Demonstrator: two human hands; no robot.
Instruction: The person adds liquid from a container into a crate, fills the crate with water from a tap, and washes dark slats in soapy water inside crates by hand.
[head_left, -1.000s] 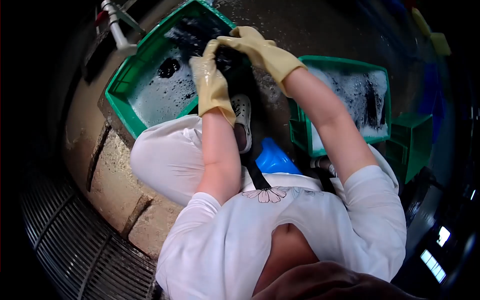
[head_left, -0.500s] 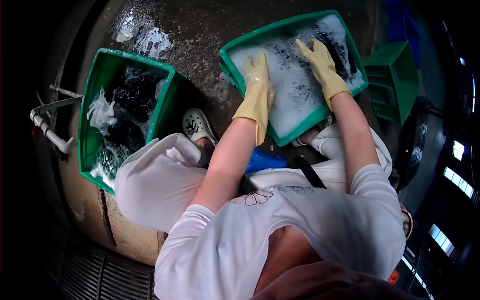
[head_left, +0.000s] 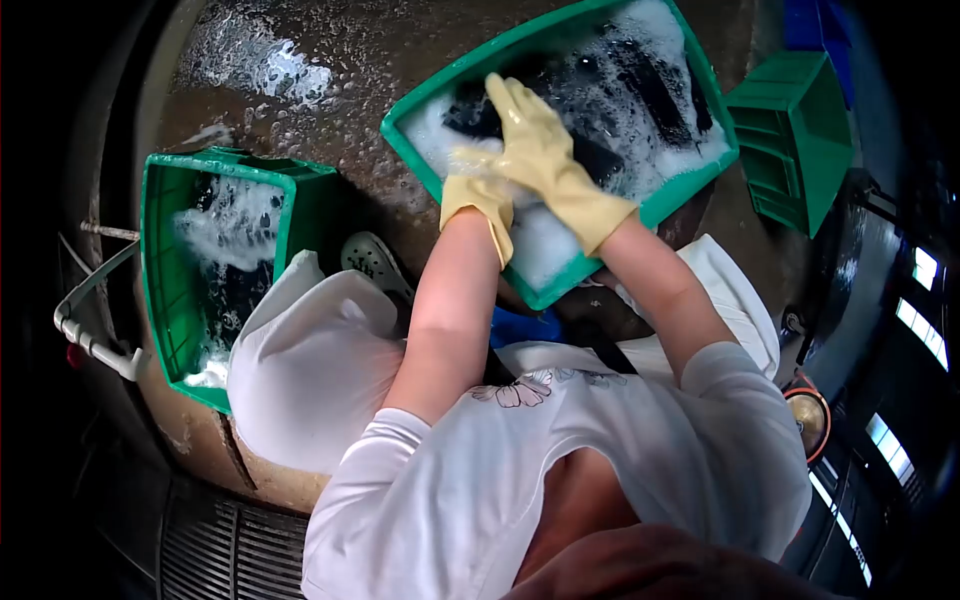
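Observation:
Both hands wear cream-yellow rubber gloves over a green tub (head_left: pixel 560 285) of foamy, dark water. My right hand (head_left: pixel 535 140) reaches across to the left side of the tub, its fingers stretched out and nothing visible in them. Beneath and beside it, my left hand (head_left: pixel 478 180) is blurred and partly covered, so its fingers cannot be made out. The gloves meet or overlap above white suds (head_left: pixel 540 245). Dark patches show through the foam; whether they are cloth or only water is unclear.
A second green tub (head_left: pixel 290 225) with foamy dark liquid stands at the left, beside a white pipe (head_left: pixel 100 350). Another green tub (head_left: pixel 790 140) lies tilted at the right, near a blue container (head_left: pixel 815 30). The floor (head_left: pixel 370 110) is wet, with a grate (head_left: pixel 240 550) at the lower left.
My right hand has swung left across the tub toward my left hand, which moved slightly left and lower. Foam has parted, exposing more dark area. The camera view has shifted.

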